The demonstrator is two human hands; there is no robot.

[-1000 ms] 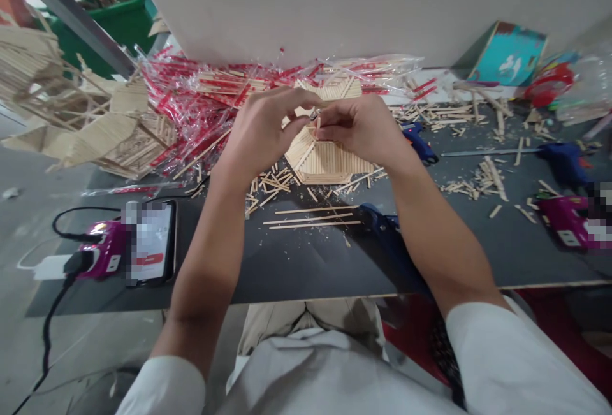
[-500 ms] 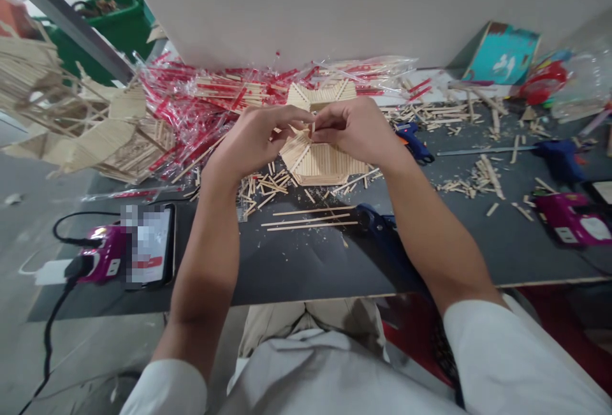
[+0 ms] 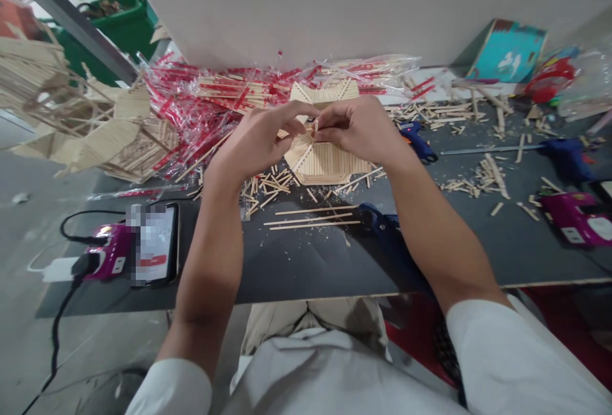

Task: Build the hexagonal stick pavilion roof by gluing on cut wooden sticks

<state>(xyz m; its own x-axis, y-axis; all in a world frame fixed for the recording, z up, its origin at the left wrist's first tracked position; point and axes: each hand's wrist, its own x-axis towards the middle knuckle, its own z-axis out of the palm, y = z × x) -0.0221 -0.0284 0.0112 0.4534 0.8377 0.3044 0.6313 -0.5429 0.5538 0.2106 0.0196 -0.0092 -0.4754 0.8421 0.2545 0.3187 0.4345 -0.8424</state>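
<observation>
A model built of thin wooden sticks (image 3: 329,169), with sloping ribbed sides, stands at the table's middle. Over its top, my right hand (image 3: 356,125) pinches a short piece of wooden stick (image 3: 316,126) between thumb and fingers. My left hand (image 3: 262,138) hovers close by on the other side, its index finger reaching toward the right fingertips; thumb and fingers are apart and nothing shows in them. The hands partly hide the model's upper part. Three long sticks (image 3: 313,217) lie in front, near a blue-handled tool (image 3: 382,227) partly under my right forearm.
Red-and-clear wrapped sticks (image 3: 191,102) pile up behind left. A larger stick structure (image 3: 100,128) stands at left. Two blue glue guns (image 3: 419,142) lie right, among stick scraps (image 3: 488,176). A phone (image 3: 160,243) and purple power adapter (image 3: 111,249) sit front left.
My left thumb and fingers have drawn slightly back to the left from the stick piece. My right hand keeps its pinch over the model with little movement.
</observation>
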